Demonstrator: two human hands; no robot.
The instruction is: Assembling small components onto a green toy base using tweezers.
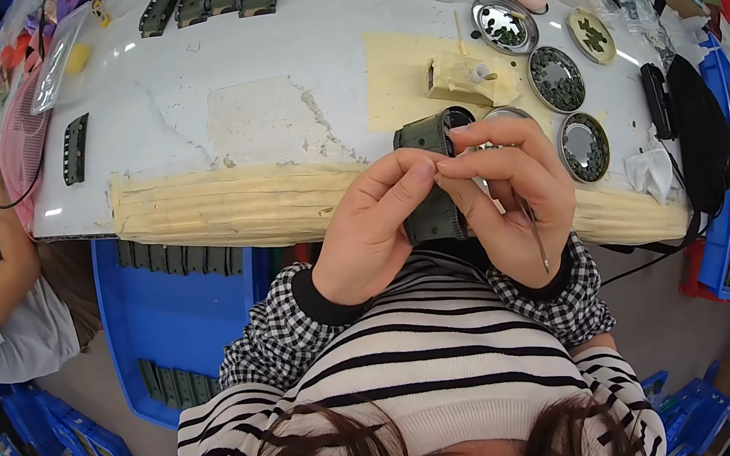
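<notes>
Two hands hold one dark green part (431,179) over the near edge of the white table (275,48). Its long side runs up and down, top end pointing away. The left hand (367,228) pinches it tight. The right hand (515,192) pinches it too, with a thin stick (538,241) tucked in its grip.

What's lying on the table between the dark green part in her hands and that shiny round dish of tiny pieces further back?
In the head view, between the dark green part and the shiny round dish sits a small tape-wrapped block on a cream sheet.
</notes>
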